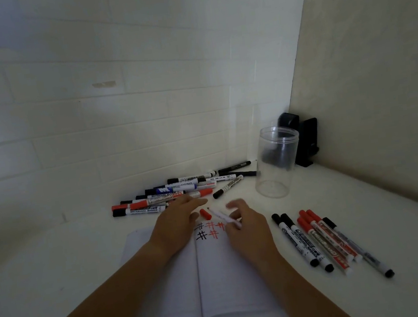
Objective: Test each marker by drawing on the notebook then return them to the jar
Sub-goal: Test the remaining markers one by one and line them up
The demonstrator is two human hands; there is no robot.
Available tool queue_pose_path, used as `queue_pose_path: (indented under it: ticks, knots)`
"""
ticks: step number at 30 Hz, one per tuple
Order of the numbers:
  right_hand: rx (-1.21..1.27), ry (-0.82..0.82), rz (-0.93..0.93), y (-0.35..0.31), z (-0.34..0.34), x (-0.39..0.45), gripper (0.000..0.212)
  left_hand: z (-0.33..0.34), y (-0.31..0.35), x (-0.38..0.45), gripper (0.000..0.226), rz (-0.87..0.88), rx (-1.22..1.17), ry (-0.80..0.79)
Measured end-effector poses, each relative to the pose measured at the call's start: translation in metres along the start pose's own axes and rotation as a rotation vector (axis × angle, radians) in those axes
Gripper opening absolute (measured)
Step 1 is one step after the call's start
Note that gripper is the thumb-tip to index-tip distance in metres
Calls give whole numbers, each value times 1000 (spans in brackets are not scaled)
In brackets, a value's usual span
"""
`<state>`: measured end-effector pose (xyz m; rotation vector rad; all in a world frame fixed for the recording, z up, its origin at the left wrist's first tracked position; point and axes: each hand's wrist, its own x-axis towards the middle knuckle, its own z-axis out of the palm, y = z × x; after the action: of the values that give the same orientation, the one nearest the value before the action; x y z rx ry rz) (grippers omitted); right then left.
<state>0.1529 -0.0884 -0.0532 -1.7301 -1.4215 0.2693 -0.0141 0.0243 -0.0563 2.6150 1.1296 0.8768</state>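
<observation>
Markers: one red-ink whiteboard marker (223, 216), uncapped, pinched in the right hand (245, 222) fingers, tip pointing away; its red cap (204, 213) lies just off the left hand (176, 222) fingertips, which are spread and flat. Hash marks (209, 230), red and black, sit between both hands on the open notebook (218, 276). Tested group (327, 241) right of the fingers; untested pile (180, 191) beyond them. Clear jar (276, 162) holds no markers: returning not yet begun.
</observation>
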Motion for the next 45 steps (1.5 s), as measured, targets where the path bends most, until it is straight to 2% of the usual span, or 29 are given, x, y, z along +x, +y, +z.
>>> queue_pose_path:
  ticks: [2, 6, 9, 15, 23, 25, 28, 30, 34, 37, 39, 40, 42, 45]
  knots:
    - [-79, 19, 1, 3, 4, 1, 14, 1, -3, 5, 42, 23, 34, -16]
    - [-141, 66, 6, 2, 7, 1, 5, 1, -1, 13, 22, 52, 84, -71]
    - [-150, 98, 28, 0, 4, -1, 4, 5, 4, 12, 8, 46, 120, -14]
    - [-165, 110, 35, 1, 5, 0, 4, 10, 2, 3, 19, -4, 43, 104]
    - [-286, 129, -179, 3, 7, 4, 15, 5, 7, 1, 16, 153, -112, 99]
    - [-394, 146, -231, 4, 6, 4, 21, 4, 9, -1, 20, 164, -163, 92]
    - [-499, 110, -294, -1, 8, 3, 43, 0, 15, -5, 32, 133, -298, 19]
    - [-541, 152, -325, -5, 14, 0, 38, -4, 20, -10, 41, 168, -344, -24]
    - [-551, 163, -204, -12, 18, -6, 56, -8, 18, -13, 49, 210, -321, -46]
    - [-546, 128, -77, -17, 10, -8, 69, -10, 11, -9, 38, 171, -138, 20]
    - [-568, 90, 12, -17, 10, -9, 67, -12, 8, -10, 29, 88, -44, 125]
    - [-610, 123, -3, -18, 11, -9, 63, -12, 7, -11, 26, 43, -29, 151]
    - [-663, 245, -57, -22, 11, -11, 60, -8, 5, -18, 21, -1, 1, 119]
    - [-672, 216, -30, -23, 11, -10, 57, 2, 3, -32, 20, 1, 10, 73]
